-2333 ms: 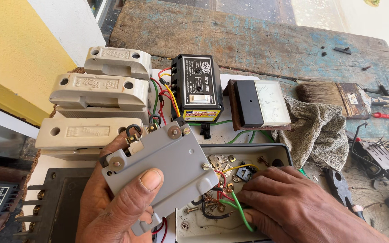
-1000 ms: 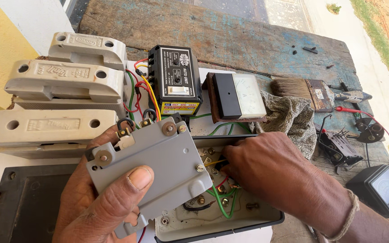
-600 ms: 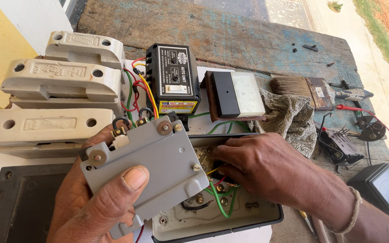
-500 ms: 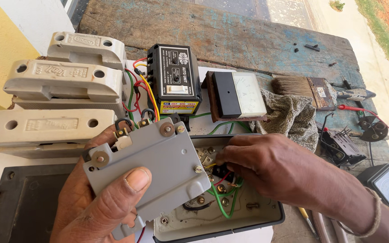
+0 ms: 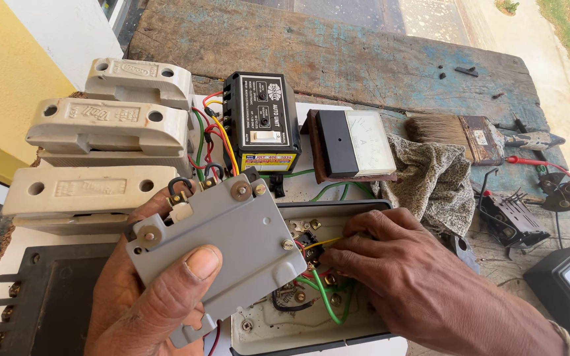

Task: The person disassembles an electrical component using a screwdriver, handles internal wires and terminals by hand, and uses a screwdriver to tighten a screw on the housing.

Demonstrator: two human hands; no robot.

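At the upper left of the frame we saw three cream fuse blocks (image 5: 107, 132); near the middle, a black control unit (image 5: 262, 122); to the right, a paintbrush (image 5: 460, 132) and a rag (image 5: 433, 181).

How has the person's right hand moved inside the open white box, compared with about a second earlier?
Yes, slightly. The right hand has slid rightward and a little down, away from the grey metal plate, and now pinches a yellow wire inside the open white box.

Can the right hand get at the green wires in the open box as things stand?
Probably yes. The right hand already has its fingertips at the yellow wire, just above the green wires. The left hand holds the grey plate tilted aside, leaving the open box uncovered there.
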